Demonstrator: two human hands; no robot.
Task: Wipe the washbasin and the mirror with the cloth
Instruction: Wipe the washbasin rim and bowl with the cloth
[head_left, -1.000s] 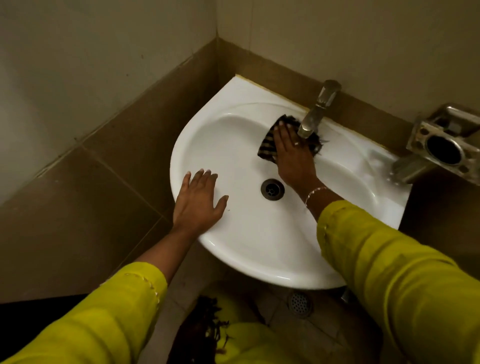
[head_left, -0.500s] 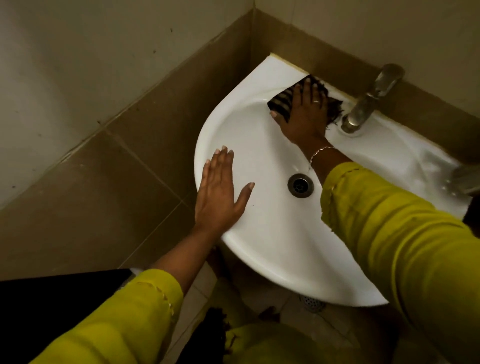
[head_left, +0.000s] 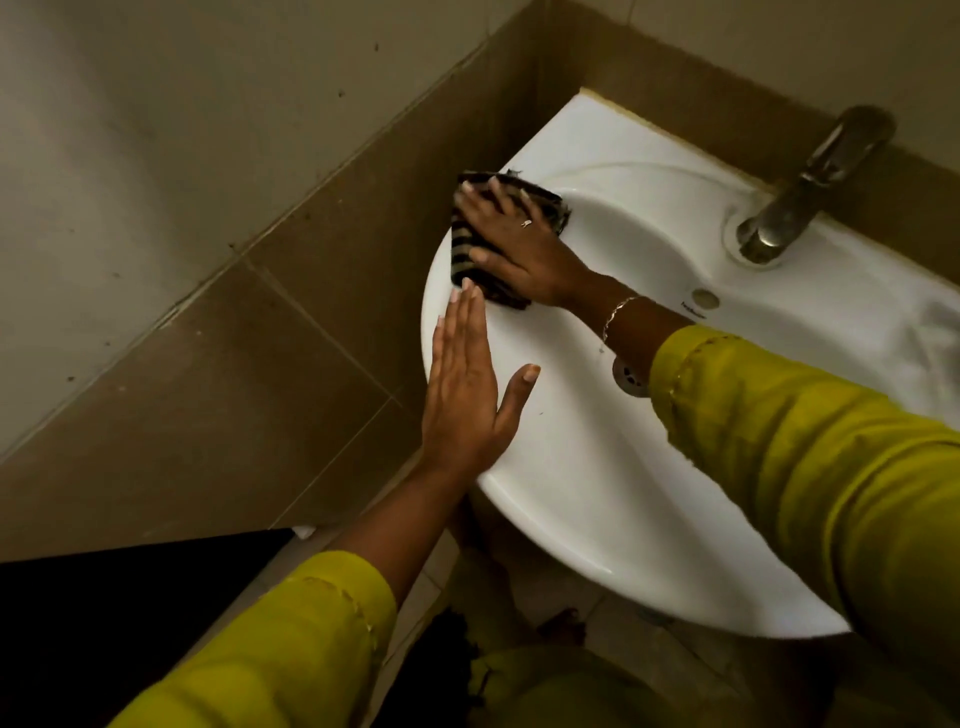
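Note:
A white corner washbasin (head_left: 582, 467) fills the middle of the head view. My right hand (head_left: 519, 244) lies flat on a dark striped cloth (head_left: 465, 254) and presses it on the basin's left rim. My left hand (head_left: 467, 395) rests flat on the same rim just below the cloth, fingers straight and together, holding nothing. Its fingertips almost touch the cloth. My right sleeve hides part of the drain (head_left: 628, 376). No mirror is in view.
A metal tap (head_left: 800, 197) stands at the basin's back right. Brown wall tiles (head_left: 234, 374) run along the left, close to the rim. Below the basin the tiled floor (head_left: 623, 613) shows between my yellow clothes.
My right hand has slid the cloth from under the tap, across the back of the bowl, down onto the left rim. My left hand has stayed flat on the rim. The view has shifted left.

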